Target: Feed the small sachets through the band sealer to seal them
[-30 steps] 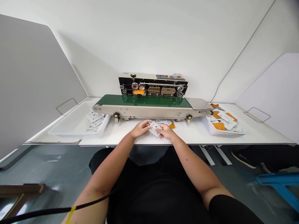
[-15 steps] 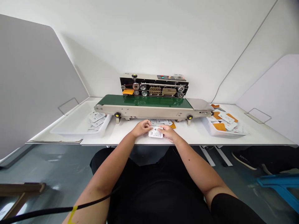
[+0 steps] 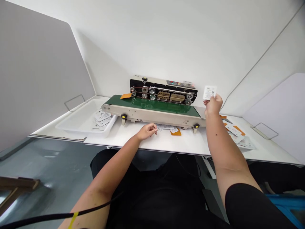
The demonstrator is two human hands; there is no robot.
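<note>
My right hand [image 3: 213, 105] is raised beyond the right end of the machine, closed on a white printed sachet [image 3: 209, 92], held upright by its lower edge. My left hand [image 3: 147, 131] rests low over the white table in front of the machine, its fingers curled in and nothing seen in them. Just past its fingertips lie several white sachets [image 3: 168, 127] and an orange one [image 3: 176, 132], partly under the conveyor. On the left end of the green belt [image 3: 154, 104] an orange sachet [image 3: 125, 96] lies beside the sealing machine [image 3: 164, 92].
To the left stands a white plastic bin [image 3: 78, 130] with several white sachets [image 3: 103, 118]. Another bin on the right, partly hidden by my right arm, holds white and orange sachets [image 3: 235, 130]. Grey panels [image 3: 43, 70] flank the table, and a black cable [image 3: 95, 208] crosses my left arm.
My right hand has carried a white sachet up and right, away from my left hand, which stays low by the conveyor. The orange sachet has come out of the sealer's left end.
</note>
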